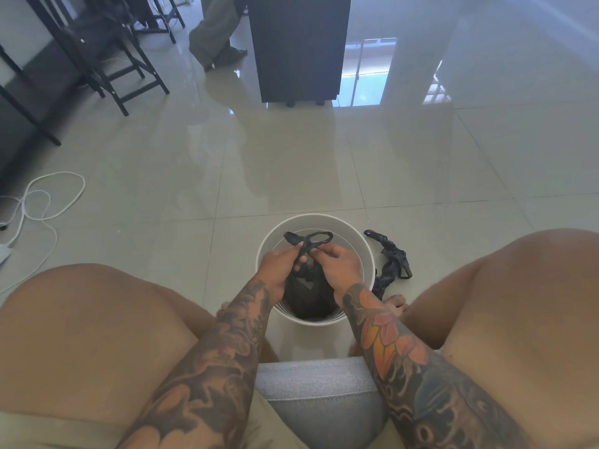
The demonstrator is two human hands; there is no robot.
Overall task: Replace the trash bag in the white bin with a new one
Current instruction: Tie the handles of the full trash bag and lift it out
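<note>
Both hands are pinching the handle loops of the old trash bag: the left hand is closing its fingers on the gathered neck and the near loop, and the right hand is pulling the other loop across, as in tying a knot. The bag's dark body is sitting down inside the white bin, with only the loops rising above the rim.

The tiled floor is taking up most of the view, glossy and reflecting a window. At the far end a dark cabinet is standing, with black chairs to the left and another person's trouser legs beside it. A white cable is lying in loops at the left edge. The person is sitting on a grey cushion, knees spread, with the bin standing on the floor between the feet.

Just to the right of the bin, a crumpled black bag is lying on the tiles, probably the new one waiting.

As a judgement, the task is in its early part: the old bag is being tied shut and is not yet lifted out. Removing it, opening the new bag and fitting it over the rim are all still left.
</note>
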